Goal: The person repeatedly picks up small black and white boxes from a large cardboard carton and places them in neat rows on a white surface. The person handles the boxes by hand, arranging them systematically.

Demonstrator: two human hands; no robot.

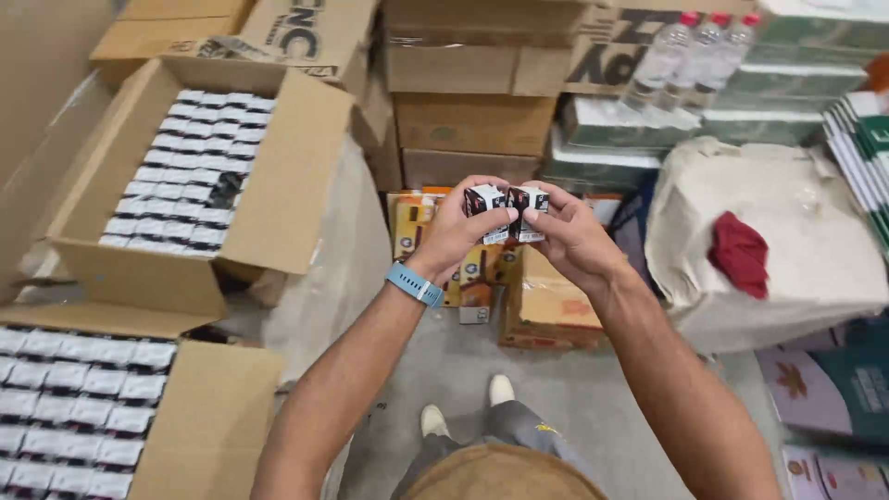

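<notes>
My left hand (456,227) holds a small black-and-white box (485,204) in front of me at chest height. My right hand (572,236) holds a second small black-and-white box (528,200) right beside it, and the two boxes touch side by side. A blue band (414,284) sits on my left wrist. Below the hands, on the floor, lies a stack of orange and brown packets (472,273).
Two open cardboard cartons (278,194) (208,417) at the left are packed with rows of several small boxes. Stacked cartons (472,120) stand at the back, water bottles (690,56) at the upper right, a beige sack with a red cloth (739,252) at the right.
</notes>
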